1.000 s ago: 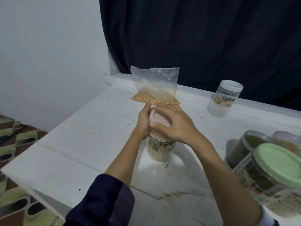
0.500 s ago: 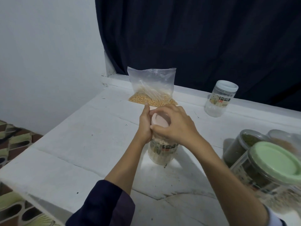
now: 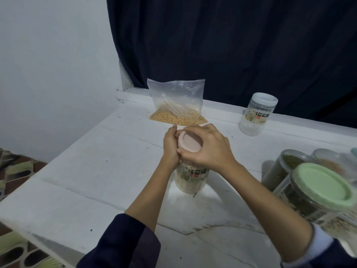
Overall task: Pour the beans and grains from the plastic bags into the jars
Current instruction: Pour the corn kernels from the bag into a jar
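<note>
Nearest us, to the right of our hands, stand a green-lidded jar (image 3: 316,192) and two open jars (image 3: 286,167) that already hold fillings. Our left hand (image 3: 171,147) clasps the neck of the grain-filled jar (image 3: 190,178) while our right hand (image 3: 207,146) is clamped on its pink lid (image 3: 190,141); we judge this jar filled and being capped. Beyond our hands, the plastic bag of yellow kernels (image 3: 177,105) sits unpoured, and far right an empty white-lidded jar (image 3: 256,113) waits.

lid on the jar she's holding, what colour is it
Pale pink lid, seen best in the head view, gripped by the right hand while the left hand steadies the jar.
</note>
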The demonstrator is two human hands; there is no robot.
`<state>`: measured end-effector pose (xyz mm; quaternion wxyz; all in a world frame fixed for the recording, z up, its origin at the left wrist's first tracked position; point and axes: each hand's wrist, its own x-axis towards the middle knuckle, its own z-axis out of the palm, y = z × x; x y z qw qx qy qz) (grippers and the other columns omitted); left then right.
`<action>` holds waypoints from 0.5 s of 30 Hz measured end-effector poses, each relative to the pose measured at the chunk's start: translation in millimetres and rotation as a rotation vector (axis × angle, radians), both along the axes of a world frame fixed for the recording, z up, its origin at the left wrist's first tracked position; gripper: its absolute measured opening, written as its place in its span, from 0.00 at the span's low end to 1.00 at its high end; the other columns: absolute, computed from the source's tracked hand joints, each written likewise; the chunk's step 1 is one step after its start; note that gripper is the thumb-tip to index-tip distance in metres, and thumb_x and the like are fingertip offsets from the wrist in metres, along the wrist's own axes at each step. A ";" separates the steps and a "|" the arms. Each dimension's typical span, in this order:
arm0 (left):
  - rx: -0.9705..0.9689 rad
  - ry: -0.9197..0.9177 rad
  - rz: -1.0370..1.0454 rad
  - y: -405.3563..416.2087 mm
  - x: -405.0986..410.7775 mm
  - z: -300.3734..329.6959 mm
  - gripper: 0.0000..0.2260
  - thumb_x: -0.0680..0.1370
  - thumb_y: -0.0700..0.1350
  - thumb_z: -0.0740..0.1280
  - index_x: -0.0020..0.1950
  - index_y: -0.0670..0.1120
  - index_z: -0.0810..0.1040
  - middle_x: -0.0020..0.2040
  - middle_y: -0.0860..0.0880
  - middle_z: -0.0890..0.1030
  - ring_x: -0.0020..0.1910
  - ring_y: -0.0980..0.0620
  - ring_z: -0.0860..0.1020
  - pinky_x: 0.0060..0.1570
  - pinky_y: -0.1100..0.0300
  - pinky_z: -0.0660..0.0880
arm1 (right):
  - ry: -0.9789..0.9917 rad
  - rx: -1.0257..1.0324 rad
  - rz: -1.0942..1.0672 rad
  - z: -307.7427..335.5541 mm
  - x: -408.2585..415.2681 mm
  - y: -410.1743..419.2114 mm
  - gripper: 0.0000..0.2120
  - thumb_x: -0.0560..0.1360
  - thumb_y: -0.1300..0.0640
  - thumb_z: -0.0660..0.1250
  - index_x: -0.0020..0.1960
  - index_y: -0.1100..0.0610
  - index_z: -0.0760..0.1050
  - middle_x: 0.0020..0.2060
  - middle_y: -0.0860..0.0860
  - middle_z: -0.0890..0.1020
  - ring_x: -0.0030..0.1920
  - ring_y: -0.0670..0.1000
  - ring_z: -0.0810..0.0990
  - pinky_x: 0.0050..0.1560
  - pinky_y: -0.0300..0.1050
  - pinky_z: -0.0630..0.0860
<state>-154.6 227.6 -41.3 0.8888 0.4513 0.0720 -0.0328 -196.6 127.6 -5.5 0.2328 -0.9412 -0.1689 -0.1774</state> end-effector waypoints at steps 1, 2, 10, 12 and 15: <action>0.003 0.007 0.014 -0.6 0.7 -0.7 0.21 0.82 0.49 0.53 0.34 0.42 0.74 0.25 0.49 0.78 0.29 0.53 0.78 0.33 0.61 0.74 | 0.062 -0.021 0.011 4.8 -1.2 -0.5 0.28 0.67 0.42 0.73 0.66 0.44 0.72 0.52 0.36 0.72 0.61 0.46 0.69 0.55 0.46 0.70; 0.003 0.013 0.034 -2.0 1.1 -1.4 0.21 0.82 0.48 0.54 0.33 0.42 0.73 0.25 0.49 0.78 0.29 0.53 0.77 0.33 0.60 0.73 | 0.141 -0.041 0.034 10.2 -1.6 -2.5 0.30 0.68 0.42 0.73 0.67 0.44 0.69 0.51 0.36 0.69 0.63 0.46 0.67 0.55 0.46 0.68; 0.079 -0.004 0.181 -60.1 9.9 -4.8 0.19 0.82 0.42 0.54 0.33 0.42 0.74 0.26 0.50 0.79 0.27 0.55 0.78 0.30 0.63 0.73 | 0.547 -0.464 0.146 50.2 34.7 -54.2 0.44 0.68 0.42 0.74 0.76 0.46 0.53 0.73 0.43 0.61 0.68 0.53 0.65 0.64 0.47 0.65; 0.156 -0.021 0.155 -78.0 12.9 -7.7 0.17 0.81 0.41 0.55 0.33 0.43 0.75 0.29 0.49 0.79 0.30 0.53 0.78 0.32 0.61 0.73 | 0.634 -0.549 0.126 54.8 40.3 -72.8 0.45 0.69 0.42 0.73 0.76 0.45 0.49 0.73 0.42 0.56 0.67 0.53 0.63 0.64 0.48 0.66; 0.265 -0.060 0.138 -106.4 18.4 -8.2 0.17 0.80 0.40 0.55 0.33 0.44 0.75 0.32 0.48 0.78 0.33 0.51 0.76 0.35 0.57 0.71 | 0.686 -0.555 0.100 59.0 50.6 -101.9 0.45 0.67 0.45 0.76 0.74 0.47 0.51 0.68 0.46 0.60 0.66 0.53 0.66 0.65 0.52 0.69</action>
